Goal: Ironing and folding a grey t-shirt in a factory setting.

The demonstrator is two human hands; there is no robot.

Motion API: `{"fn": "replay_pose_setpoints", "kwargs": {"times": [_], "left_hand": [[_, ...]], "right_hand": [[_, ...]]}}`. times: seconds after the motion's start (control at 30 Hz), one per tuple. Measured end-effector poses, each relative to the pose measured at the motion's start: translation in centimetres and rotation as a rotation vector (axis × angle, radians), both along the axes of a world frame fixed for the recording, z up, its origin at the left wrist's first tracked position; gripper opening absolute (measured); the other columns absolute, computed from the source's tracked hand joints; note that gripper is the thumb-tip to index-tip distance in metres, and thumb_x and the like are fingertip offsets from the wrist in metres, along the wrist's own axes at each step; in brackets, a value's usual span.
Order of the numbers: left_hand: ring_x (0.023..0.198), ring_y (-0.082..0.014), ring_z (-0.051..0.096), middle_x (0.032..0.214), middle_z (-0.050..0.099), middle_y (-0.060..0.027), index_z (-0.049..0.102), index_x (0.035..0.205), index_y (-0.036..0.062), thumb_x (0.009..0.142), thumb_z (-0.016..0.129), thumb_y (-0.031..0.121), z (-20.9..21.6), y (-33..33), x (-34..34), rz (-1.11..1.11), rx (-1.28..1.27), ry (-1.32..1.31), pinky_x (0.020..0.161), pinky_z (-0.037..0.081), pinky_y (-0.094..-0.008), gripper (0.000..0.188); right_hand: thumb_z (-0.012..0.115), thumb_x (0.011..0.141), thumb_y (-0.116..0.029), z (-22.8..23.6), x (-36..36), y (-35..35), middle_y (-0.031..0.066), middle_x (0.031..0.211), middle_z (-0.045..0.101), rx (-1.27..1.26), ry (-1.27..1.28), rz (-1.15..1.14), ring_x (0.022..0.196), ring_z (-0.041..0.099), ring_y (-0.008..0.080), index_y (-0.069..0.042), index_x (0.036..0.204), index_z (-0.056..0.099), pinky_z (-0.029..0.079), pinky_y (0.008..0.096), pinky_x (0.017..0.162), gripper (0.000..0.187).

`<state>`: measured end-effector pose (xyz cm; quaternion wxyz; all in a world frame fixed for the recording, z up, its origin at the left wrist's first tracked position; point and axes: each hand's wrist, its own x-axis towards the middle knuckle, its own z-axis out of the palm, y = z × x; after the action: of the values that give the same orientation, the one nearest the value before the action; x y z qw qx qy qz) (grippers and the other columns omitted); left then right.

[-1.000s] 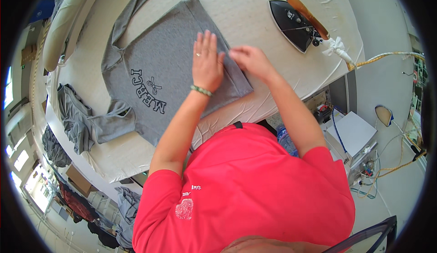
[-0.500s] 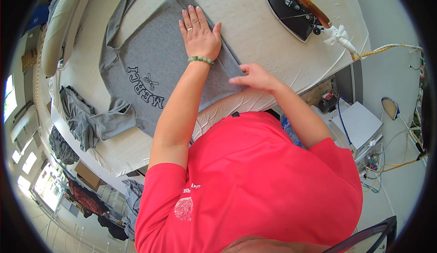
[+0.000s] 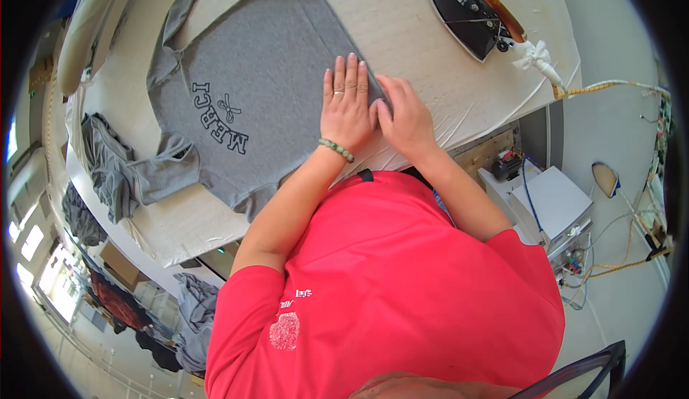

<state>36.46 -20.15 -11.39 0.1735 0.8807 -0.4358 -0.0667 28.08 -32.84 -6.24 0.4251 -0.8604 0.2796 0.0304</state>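
A grey sweatshirt (image 3: pixel 265 69) with dark outlined lettering and a small bow print lies spread on the padded ironing table (image 3: pixel 423 105). My left hand (image 3: pixel 348 108), wearing a ring and a bead bracelet, lies flat on the cloth near its lower right edge, fingers stretched out. Right beside it, my right hand (image 3: pixel 409 120) is at the sweatshirt's edge, its thumb and fingers closed on the hem; the fingertips are partly hidden. The two thumbs nearly touch. One sleeve of the sweatshirt hangs bunched toward the table's left side.
An iron (image 3: pixel 470 22) with a wooden handle rests at the far right, its cord (image 3: pixel 610 85) running off right. Crumpled grey cloth (image 3: pixel 108 162) lies at the left table edge. A padded sleeve board (image 3: pixel 97 29) stands far left. A white box (image 3: pixel 552 198) sits below right.
My left hand has slid toward me and right along the sweatshirt, close to my right hand. The right hand has turned more upright at the edge. The view has shifted slightly.
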Motion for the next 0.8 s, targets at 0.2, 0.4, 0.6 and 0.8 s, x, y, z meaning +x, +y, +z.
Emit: {"fn": "replay_pose_setpoints", "kwargs": {"times": [0.2,0.4,0.6,0.8], "left_hand": [[0.157,-0.0388,0.020,0.167,0.027,-0.0223,0.036,0.156,-0.0054,0.100,0.053,0.037,-0.4,-0.2,-0.7,0.007,-0.098,0.097,0.129,0.012,-0.0534,0.072],[0.157,-0.0372,0.022,0.166,0.029,-0.0214,0.039,0.155,-0.0045,0.099,0.055,0.037,0.6,-0.2,-0.6,-0.016,-0.007,0.091,0.129,0.013,-0.0524,0.072],[0.156,-0.0363,0.023,0.166,0.030,-0.0205,0.041,0.153,-0.0047,0.097,0.059,0.035,1.2,0.1,-0.3,-0.016,-0.081,0.114,0.129,0.015,-0.0513,0.071],[0.156,-0.0372,0.025,0.166,0.031,-0.0209,0.040,0.154,-0.0048,0.096,0.062,0.032,1.7,0.4,0.1,0.002,-0.157,0.196,0.128,0.017,-0.0521,0.072]], "right_hand": [[0.067,0.097,-0.033,-2.2,8.4,2.7,0.0217,0.157,0.046,-0.288,-0.389,0.480,0.148,0.041,0.0366,0.001,0.151,0.045,0.031,0.0501,0.123,0.068],[0.068,0.096,-0.041,-6.4,22.0,-1.5,0.0217,0.157,0.045,-0.587,-0.467,0.435,0.146,0.043,0.0371,0.001,0.149,0.047,0.034,0.0490,0.120,0.071],[0.053,0.101,-0.053,-6.2,26.1,-3.3,0.0235,0.166,0.030,-0.573,-0.264,0.500,0.156,0.023,0.0379,0.002,0.159,0.029,0.016,0.0497,0.128,0.083],[0.053,0.100,-0.053,-6.6,26.3,-3.9,0.0243,0.164,0.033,-0.634,-0.266,0.501,0.155,0.027,0.0389,0.003,0.157,0.033,0.019,0.0500,0.127,0.082]]}}
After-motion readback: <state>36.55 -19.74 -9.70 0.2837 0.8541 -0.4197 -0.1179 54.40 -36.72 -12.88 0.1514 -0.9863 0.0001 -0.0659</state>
